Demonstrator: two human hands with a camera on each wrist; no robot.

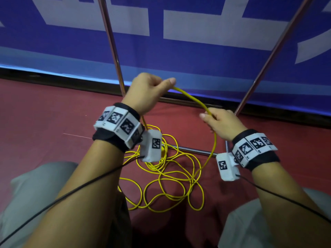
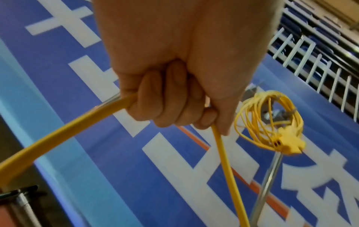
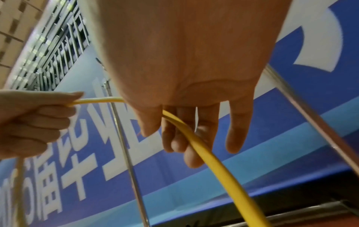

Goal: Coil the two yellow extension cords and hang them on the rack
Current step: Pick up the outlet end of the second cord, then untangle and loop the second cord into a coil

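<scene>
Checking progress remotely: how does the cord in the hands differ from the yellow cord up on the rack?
The held cord is mostly uncoiled, a loose tangle on the red floor; the hung cord is wound into a compact bundle. The held cord runs between the left hand and right hand; the hung cord sits untouched on the rack, its plug end showing. Both are yellow.

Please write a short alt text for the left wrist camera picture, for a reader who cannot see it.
The left hand grips a yellow cord in its curled fingers, and the cord leaves the fist on both sides. Behind it, a second yellow cord, already coiled, hangs on a metal rack before a blue banner with white characters.
</scene>
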